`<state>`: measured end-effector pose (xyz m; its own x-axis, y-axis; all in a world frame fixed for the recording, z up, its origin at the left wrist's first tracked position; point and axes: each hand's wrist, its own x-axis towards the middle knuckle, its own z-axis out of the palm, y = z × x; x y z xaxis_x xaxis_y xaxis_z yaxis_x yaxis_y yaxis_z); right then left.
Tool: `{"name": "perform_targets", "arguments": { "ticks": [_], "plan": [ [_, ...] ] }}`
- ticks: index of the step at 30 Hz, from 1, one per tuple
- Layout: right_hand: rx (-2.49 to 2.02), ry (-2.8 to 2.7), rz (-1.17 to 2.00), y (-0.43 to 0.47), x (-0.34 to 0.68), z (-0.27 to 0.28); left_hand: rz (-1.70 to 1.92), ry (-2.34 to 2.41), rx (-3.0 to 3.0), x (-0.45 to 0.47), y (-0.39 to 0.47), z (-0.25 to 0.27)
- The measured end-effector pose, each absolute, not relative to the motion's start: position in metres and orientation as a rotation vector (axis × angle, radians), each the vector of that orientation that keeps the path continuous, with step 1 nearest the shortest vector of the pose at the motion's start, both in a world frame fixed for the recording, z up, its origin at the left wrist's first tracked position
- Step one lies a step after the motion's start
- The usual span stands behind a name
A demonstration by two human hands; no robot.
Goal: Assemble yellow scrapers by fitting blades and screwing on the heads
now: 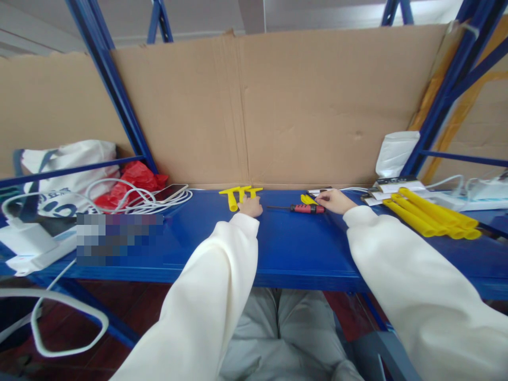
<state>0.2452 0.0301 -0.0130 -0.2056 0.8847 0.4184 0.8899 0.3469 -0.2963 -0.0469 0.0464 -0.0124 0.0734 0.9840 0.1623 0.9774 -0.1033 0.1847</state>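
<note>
Several yellow T-shaped plastic pieces (230, 198) lie in a row at the back of the blue shelf. My left hand (251, 207) is on the pieces at the right of this row, its fingers bent round a stem and partly covering it. My right hand (336, 201) is low over the shelf, thumb and fingertips pinched together beside small yellow parts (307, 199). What sits in that pinch is too small to make out. Just in front of those parts lies a red and black screwdriver (307, 209), its thin shaft pointing left towards my left hand.
Yellow tubes (434, 214) are stacked at the right, by clipped papers (399, 185) and a white pouch (397, 153). White cables (170, 200), a red plastic bag (133, 182) and a white cloth bag (75, 159) crowd the left. A cardboard panel (301, 106) stands behind the shelf.
</note>
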Motion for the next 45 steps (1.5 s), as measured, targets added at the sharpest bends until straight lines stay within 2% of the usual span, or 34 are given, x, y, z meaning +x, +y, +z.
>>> {"name": "perform_targets", "arguments": {
  "ticks": [16,25,30,45],
  "plan": [
    [-1.533,-2.122,0.003,0.029,0.246,-0.011,0.802,1.958,2.246,-0.041,0.044,-0.01],
    [-1.516,-1.927,-0.041,0.032,0.245,-0.016,1.043,1.351,2.572,-0.023,0.035,-0.007],
    [-1.416,-1.908,0.008,0.026,0.24,-0.011,0.988,1.089,2.669,-0.011,0.027,-0.009],
    [-1.339,-1.88,-0.151,0.019,0.232,-0.004,0.927,1.049,2.808,-0.012,0.019,-0.006]
  ]
}}
